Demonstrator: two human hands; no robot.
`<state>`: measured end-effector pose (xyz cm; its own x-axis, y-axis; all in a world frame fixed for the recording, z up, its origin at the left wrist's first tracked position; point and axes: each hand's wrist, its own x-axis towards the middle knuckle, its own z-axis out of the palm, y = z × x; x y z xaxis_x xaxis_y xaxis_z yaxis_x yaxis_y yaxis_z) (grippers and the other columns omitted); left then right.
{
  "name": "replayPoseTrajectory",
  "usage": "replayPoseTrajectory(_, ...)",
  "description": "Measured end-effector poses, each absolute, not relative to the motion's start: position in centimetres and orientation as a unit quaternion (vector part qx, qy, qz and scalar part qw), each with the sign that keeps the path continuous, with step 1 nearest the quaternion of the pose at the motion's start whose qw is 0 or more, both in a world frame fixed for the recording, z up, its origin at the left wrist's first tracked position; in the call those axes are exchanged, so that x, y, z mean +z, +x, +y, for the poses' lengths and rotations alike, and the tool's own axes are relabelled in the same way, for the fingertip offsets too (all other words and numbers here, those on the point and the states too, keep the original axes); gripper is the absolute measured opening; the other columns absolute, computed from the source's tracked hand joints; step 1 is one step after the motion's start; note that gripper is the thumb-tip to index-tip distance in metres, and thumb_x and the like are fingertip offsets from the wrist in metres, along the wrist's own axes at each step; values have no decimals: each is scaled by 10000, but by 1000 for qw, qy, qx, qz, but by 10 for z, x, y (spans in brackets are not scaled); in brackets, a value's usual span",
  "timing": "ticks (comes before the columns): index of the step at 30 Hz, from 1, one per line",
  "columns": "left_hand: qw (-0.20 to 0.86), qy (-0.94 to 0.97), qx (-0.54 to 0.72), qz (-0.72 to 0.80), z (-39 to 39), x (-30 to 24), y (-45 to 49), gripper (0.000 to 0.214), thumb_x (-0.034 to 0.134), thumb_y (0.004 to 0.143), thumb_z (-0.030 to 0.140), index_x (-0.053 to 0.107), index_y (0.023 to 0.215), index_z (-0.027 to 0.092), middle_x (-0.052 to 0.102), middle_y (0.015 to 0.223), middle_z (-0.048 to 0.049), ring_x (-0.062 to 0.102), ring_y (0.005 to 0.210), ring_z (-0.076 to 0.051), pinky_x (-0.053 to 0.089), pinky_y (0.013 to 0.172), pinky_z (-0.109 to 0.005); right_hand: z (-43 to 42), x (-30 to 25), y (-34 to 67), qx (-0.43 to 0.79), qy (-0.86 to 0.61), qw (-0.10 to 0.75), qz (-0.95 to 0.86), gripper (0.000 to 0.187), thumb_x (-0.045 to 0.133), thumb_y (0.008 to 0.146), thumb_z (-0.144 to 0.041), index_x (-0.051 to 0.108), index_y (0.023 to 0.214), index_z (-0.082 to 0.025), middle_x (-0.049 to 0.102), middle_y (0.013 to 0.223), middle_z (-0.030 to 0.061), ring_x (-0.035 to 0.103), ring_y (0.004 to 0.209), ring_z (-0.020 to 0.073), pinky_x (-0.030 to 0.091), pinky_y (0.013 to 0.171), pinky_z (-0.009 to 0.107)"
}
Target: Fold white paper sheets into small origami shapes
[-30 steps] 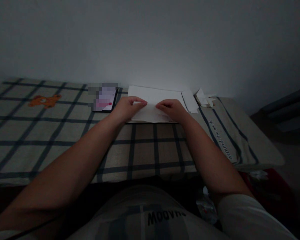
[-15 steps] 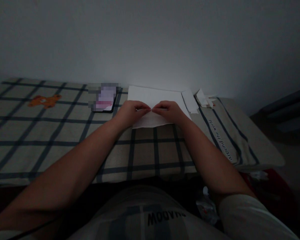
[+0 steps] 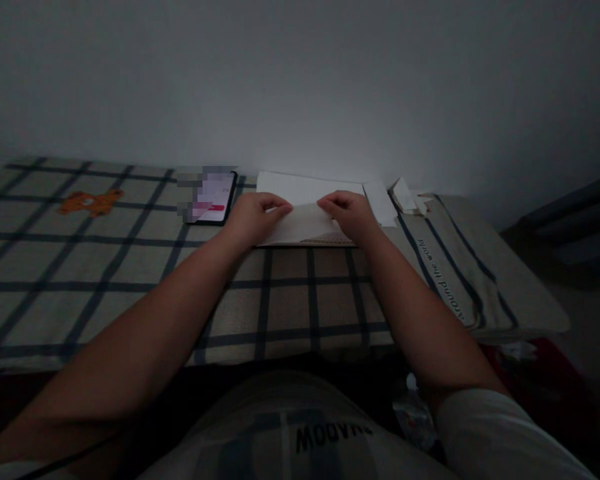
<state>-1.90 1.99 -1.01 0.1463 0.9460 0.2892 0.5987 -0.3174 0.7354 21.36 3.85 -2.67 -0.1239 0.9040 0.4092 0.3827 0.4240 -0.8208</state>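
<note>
My left hand (image 3: 260, 212) and my right hand (image 3: 349, 210) are a short gap apart, each pinching the upper edge of a sheet of paper (image 3: 304, 221) between thumb and fingers. The held sheet stretches from one hand to the other. Beneath and behind it lies a larger white paper or pad (image 3: 307, 188), flat on the checked cloth; part of it is hidden by my hands and the sheet. A narrow white strip of paper (image 3: 379, 200) rests just beyond my right hand.
A phone (image 3: 215, 197) with a lit screen lies left of the papers. Further left is an orange bear-shaped piece (image 3: 91, 202). Folded white paper (image 3: 407, 197) stands at the right. A pale wall (image 3: 300, 87) rises behind the checked cloth (image 3: 290, 307).
My hands, whose fingertips met in the middle, have moved apart and slightly away from me. The sheet's near edge has shifted up, and a dark patterned edge now shows beneath it.
</note>
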Motion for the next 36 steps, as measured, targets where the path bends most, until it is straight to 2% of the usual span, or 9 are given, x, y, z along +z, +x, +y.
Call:
replayPoseTrajectory(8,262,687,386,557,24,-2,-28,231,684,819,352,785,891,158,767,858,-74,654,752,-186,480,701,-280,39,-18,218,313,-520,521,-601,151,737,762,-333,715,739,-185,576,610,-26,478,604,112,390,616,291)
replayPoseTrajectory(12,262,696,362,562,25,-3,-29,205,675,814,344,764,825,160,732,750,-54,613,659,-162,445,629,-273,39,-17,218,344,-534,541,-551,230,794,706,-398,682,694,-198,529,585,-34,424,569,102,341,564,275)
replayPoseTrajectory(15,270,724,330,543,25,-5,-30,190,689,782,346,731,739,165,686,663,-34,568,588,-145,399,568,-270,39,-18,220,409,-512,549,-518,299,824,651,-448,667,692,-197,555,611,-25,440,566,100,339,557,272)
replayPoseTrajectory(18,287,744,316,514,23,-8,-30,168,705,746,333,718,707,171,670,643,-25,559,578,-139,381,550,-264,37,-18,221,479,-486,515,-519,349,835,623,-486,659,691,-192,598,652,-4,479,580,108,352,557,271)
replayPoseTrajectory(23,347,771,256,469,13,-3,-21,203,739,748,391,781,820,206,729,723,-24,602,637,-152,416,597,-268,30,-19,212,515,-481,443,-554,345,852,632,-468,651,676,-191,540,588,-23,435,540,103,330,523,265)
replayPoseTrajectory(26,336,776,249,473,10,0,-16,200,718,775,387,755,717,198,680,638,-9,552,590,-135,380,567,-260,30,-21,208,528,-458,460,-548,360,841,663,-496,655,696,-190,589,649,-6,482,578,109,370,534,261)
replayPoseTrajectory(30,329,685,363,539,13,-5,-14,238,722,767,395,682,685,175,581,573,15,473,525,-111,331,509,-241,33,-18,209,542,-442,509,-502,491,672,786,-692,695,869,-210,669,788,26,596,690,127,457,604,259)
replayPoseTrajectory(33,350,618,433,555,15,-11,-12,238,702,773,395,644,706,174,532,560,31,441,497,-103,316,482,-230,32,-15,207,558,-445,481,-510,594,591,807,-764,703,1020,-220,703,824,44,661,741,147,485,621,265)
replayPoseTrajectory(36,356,610,462,536,13,-12,-9,232,699,767,387,630,710,173,517,561,35,440,505,-101,321,484,-223,26,-14,201,574,-423,444,-542,578,652,789,-723,706,1065,-218,735,912,55,690,796,155,508,645,262)
